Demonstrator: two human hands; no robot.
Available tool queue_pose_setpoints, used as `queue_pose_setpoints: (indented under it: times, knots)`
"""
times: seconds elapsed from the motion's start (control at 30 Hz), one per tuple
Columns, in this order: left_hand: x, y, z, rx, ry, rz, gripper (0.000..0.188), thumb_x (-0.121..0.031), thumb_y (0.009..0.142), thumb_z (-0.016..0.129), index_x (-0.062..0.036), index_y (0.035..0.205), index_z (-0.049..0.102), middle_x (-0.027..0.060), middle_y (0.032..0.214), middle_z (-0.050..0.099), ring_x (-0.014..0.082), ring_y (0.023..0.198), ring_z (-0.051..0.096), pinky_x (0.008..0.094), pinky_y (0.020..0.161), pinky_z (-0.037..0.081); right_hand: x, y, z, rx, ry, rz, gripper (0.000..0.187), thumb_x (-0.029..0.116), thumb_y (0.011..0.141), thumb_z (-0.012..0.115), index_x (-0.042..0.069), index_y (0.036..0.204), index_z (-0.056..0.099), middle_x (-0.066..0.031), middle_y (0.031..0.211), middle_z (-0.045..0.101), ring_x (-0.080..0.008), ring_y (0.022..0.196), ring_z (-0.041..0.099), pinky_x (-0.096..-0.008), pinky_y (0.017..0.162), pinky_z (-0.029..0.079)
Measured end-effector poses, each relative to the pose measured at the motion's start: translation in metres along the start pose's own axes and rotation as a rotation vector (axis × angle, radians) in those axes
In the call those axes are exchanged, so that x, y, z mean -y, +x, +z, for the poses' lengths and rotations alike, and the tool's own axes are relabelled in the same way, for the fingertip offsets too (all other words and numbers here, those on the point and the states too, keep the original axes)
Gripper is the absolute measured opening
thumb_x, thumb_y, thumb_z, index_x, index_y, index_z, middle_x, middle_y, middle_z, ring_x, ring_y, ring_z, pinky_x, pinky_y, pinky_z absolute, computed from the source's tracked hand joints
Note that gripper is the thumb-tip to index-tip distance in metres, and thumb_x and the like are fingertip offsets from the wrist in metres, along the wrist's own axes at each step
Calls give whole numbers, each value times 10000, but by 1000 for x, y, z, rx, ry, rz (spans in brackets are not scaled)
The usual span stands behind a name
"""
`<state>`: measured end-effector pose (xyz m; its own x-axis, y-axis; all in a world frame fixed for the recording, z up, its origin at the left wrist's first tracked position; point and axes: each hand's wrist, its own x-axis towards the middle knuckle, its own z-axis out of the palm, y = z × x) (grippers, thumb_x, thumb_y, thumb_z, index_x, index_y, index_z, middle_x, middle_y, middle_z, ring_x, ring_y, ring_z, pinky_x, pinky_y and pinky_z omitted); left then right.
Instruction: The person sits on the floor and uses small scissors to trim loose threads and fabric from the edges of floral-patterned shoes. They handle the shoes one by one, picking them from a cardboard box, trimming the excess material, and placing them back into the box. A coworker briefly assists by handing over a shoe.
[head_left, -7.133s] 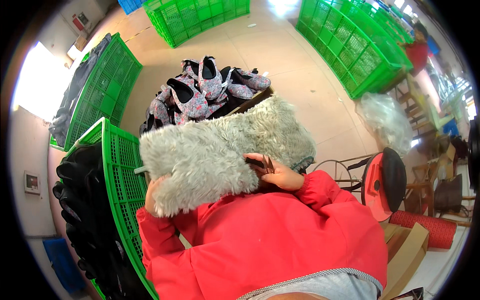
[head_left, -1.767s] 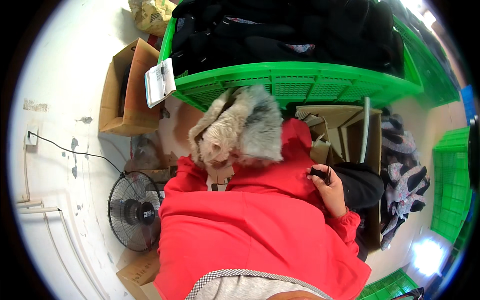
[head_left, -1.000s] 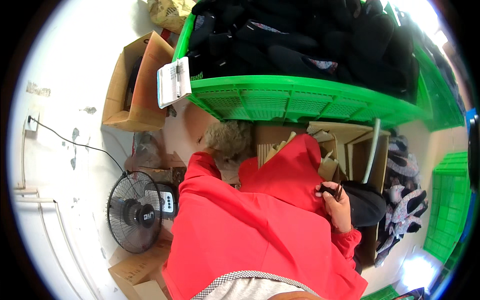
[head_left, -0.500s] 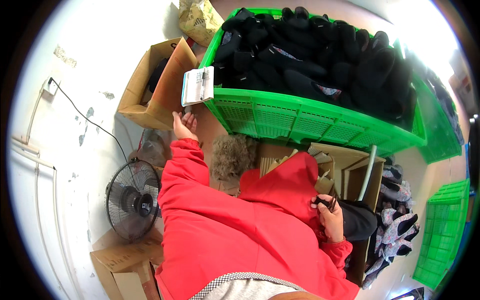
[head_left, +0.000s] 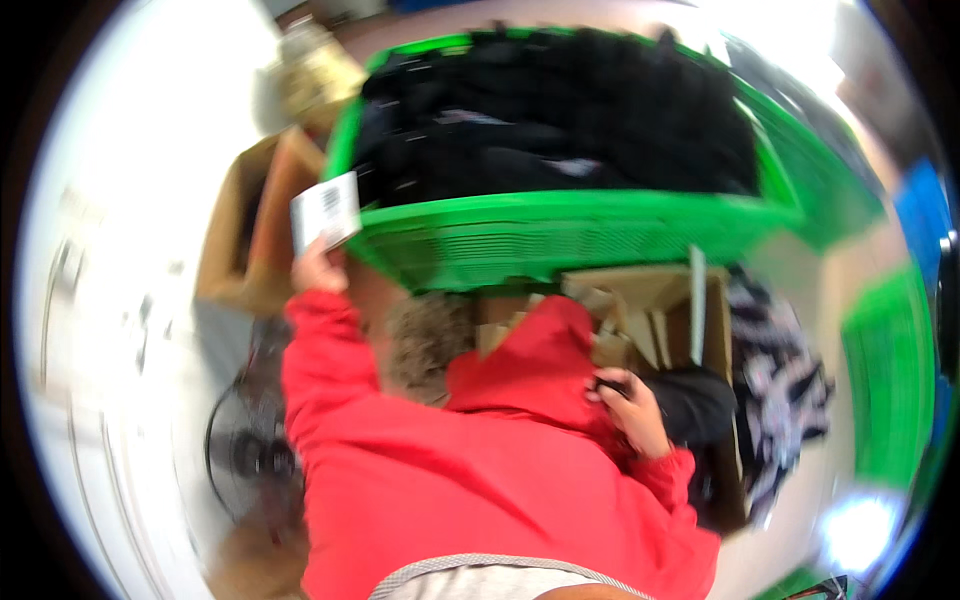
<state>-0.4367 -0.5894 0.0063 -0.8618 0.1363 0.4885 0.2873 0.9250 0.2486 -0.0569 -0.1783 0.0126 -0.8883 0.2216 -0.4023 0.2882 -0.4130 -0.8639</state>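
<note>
2 hands (head_left: pixel 319 271), left at notepad (head_left: pixel 326 207)

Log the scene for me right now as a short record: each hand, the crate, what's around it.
Left hand: at the lower edge of a white notepad; grip unclear
Right hand: closed around a small dark object, too blurred to identify
Green crate: filled with black items
Below crate in view: grey-brown furry piece
Lower left: fan
Image: motion-blurred
</note>
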Motion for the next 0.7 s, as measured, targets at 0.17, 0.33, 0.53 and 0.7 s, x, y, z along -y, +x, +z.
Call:
queue_pose_setpoints:
  times: [0.17,0.33,0.53,0.7]
  knots:
    - [-11,1,-14,152,-13,-144,325,-229,926,638,57,1080,648,141,952,702,250,855,649,364,731,520,-24,2,-9,97,97,-217,253,45,988,547,-24,1232,552,-127,1177,636,-192,1054,642,-325,913,536]
    - [-110,45,81,736,-1660,-544,457,-226,936,579,91,1263,544,236,1212,618,298,1064,621,403,918,499,-33,-27,-18,-58,103,-455,201,118,969,570,-2,1121,620,-80,1012,703,-141,848,687,-268,739,539]
    - [-434,-86,65,1582,-1209,115,456,-223,930,573,90,1261,544,225,1210,620,293,1066,622,404,923,497,-32,-114,-64,-499,537,-629,285,273,959,604,36,1117,625,-52,991,704,-90,660,602,-222,532,419]
    - [-563,-159,21,1923,-1029,607,456,-221,925,568,89,1259,545,217,1208,622,288,1068,623,406,926,495,-45,-192,-79,-846,574,-817,320,306,901,670,47,1085,635,-45,911,688,-99,576,591,-221,442,377]
